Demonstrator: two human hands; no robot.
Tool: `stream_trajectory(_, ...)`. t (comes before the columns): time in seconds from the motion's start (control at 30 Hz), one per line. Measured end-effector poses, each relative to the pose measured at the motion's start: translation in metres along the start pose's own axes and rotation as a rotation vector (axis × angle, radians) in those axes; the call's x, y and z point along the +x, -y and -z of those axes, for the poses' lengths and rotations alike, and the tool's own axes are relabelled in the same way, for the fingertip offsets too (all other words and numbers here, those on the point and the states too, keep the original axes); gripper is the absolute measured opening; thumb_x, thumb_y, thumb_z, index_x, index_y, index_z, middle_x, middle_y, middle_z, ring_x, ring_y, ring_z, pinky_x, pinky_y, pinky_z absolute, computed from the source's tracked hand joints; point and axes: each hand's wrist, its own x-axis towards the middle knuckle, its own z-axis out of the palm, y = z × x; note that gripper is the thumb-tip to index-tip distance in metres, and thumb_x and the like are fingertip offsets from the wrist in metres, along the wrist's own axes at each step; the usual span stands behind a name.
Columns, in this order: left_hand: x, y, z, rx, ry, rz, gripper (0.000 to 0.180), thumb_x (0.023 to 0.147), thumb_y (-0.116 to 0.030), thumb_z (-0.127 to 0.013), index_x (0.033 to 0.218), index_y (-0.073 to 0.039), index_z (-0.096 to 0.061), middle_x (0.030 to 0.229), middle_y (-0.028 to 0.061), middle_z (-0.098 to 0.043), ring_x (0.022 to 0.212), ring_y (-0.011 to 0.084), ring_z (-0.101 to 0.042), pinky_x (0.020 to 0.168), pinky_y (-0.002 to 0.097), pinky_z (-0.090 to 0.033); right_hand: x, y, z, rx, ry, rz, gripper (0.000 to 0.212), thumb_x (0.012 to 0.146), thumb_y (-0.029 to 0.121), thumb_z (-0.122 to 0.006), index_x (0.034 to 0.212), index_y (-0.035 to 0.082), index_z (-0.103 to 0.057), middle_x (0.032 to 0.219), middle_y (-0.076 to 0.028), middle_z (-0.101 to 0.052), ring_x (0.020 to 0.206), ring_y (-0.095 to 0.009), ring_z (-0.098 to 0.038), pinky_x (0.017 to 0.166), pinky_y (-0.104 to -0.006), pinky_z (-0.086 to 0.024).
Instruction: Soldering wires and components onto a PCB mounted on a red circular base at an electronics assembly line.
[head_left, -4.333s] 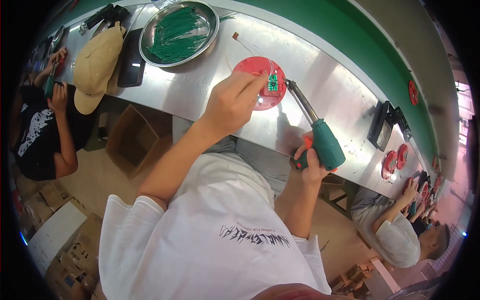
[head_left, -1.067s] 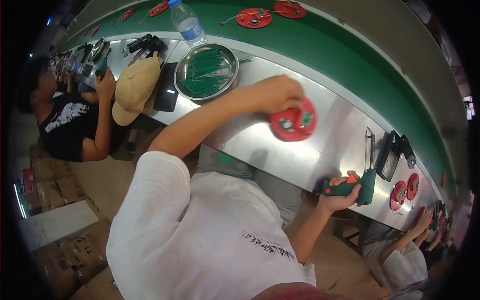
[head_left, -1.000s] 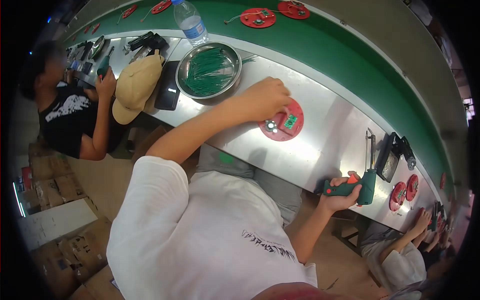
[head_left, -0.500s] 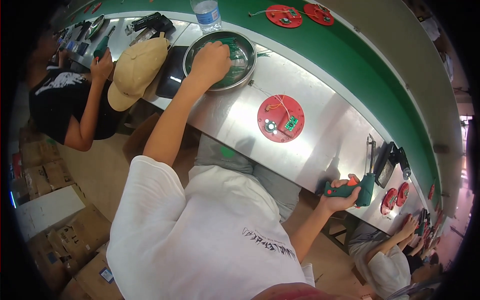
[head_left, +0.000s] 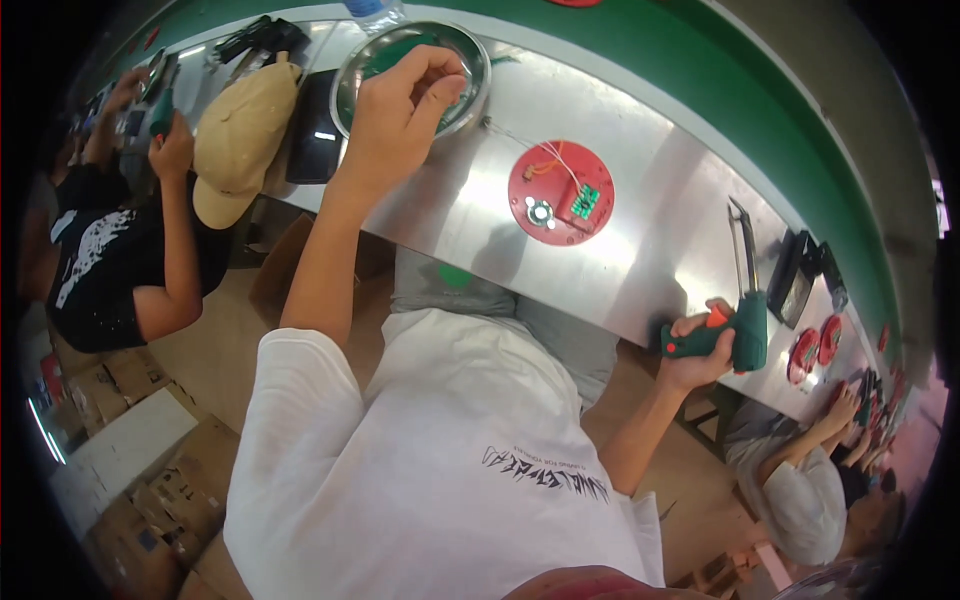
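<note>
I see my left hand (head_left: 400,110) pinching small green parts over the far metal bowl (head_left: 355,85); my right hand (head_left: 695,350) grips the green soldering gun (head_left: 735,325) at the worktop's (head_left: 640,260) near edge.

The bench (head_left: 640,270) was bare silver metal, edged beyond by a green belt (head_left: 700,90). On it lay a red disc (head_left: 560,192) carrying a small green board (head_left: 584,200). Right of the disc, the soldering gun (head_left: 735,335) was dark green with an orange trigger. Left of it lay a tan cap (head_left: 240,135).

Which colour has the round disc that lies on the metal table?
The round disc is red, with a small green circuit board on it. The head view shows it best.
</note>
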Motion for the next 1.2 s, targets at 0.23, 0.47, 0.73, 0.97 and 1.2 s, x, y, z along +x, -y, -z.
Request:
stream_trajectory(0.23, -0.058, -0.037, -0.068, -0.065, 0.229, -0.142, 0.01, 0.085, -0.001, -0.07, 0.096, 0.0, -0.069, 0.084, 0.0119, -0.068, 0.069, 0.0254, -0.063, 0.062, 0.0306, -0.051, -0.027, 0.012, -0.02, -0.185, 0.19, -0.052, 0.057, 0.093, 0.031, -0.062, 0.129, -0.011, -0.049, 0.108, -0.022, -0.062, 0.057, -0.02, -0.059, 0.048, -0.0314, -0.046)
stream_trajectory(0.47, -0.063, -0.007, -0.106, 0.118, 0.115, -0.31, 0.011, 0.082, -0.005, -0.072, 0.092, -0.005, -0.072, 0.084, 0.0094, -0.071, 0.072, 0.0281, -0.065, 0.062, 0.0363, -0.051, -0.045, 0.013, -0.031, -0.464, 0.392, -0.031, 0.049, 0.092, 0.025, -0.063, 0.126, -0.009, -0.057, 0.107, -0.021, -0.064, 0.061, -0.019, -0.06, 0.056, -0.0294, -0.045)
stream_trajectory(0.73, -0.066, 0.002, -0.114, 0.143, 0.07, -0.299, 0.006, 0.083, -0.008, -0.07, 0.087, -0.005, -0.068, 0.079, 0.0072, -0.066, 0.074, 0.0285, -0.062, 0.065, 0.0388, -0.049, -0.053, 0.002, -0.018, -0.553, 0.472, -0.045, 0.043, 0.091, 0.022, -0.061, 0.123, -0.006, -0.06, 0.106, -0.017, -0.065, 0.063, -0.018, -0.059, 0.058, -0.0304, -0.043)
stream_trajectory(0.97, -0.067, 0.012, -0.124, 0.256, 0.013, -0.378, 0.007, 0.081, -0.011, -0.072, 0.085, -0.006, -0.068, 0.081, 0.0054, -0.065, 0.075, 0.0277, -0.061, 0.067, 0.0386, -0.048, -0.053, 0.004, -0.027, -0.547, 0.45, -0.06, 0.044, 0.091, 0.023, -0.06, 0.123, -0.007, -0.059, 0.105, -0.017, -0.064, 0.062, -0.017, -0.059, 0.057, -0.0291, -0.042)
stream_trajectory(1.2, -0.067, 0.01, -0.125, 0.291, -0.031, -0.426, 0.007, 0.08, -0.011, -0.073, 0.085, -0.008, -0.068, 0.078, 0.0039, -0.064, 0.072, 0.0256, -0.06, 0.064, 0.0376, -0.047, -0.051, -0.001, -0.031, -0.529, 0.468, -0.014, 0.042, 0.091, 0.02, -0.06, 0.124, -0.007, -0.058, 0.105, -0.017, -0.064, 0.061, -0.017, -0.059, 0.055, -0.0289, -0.043)
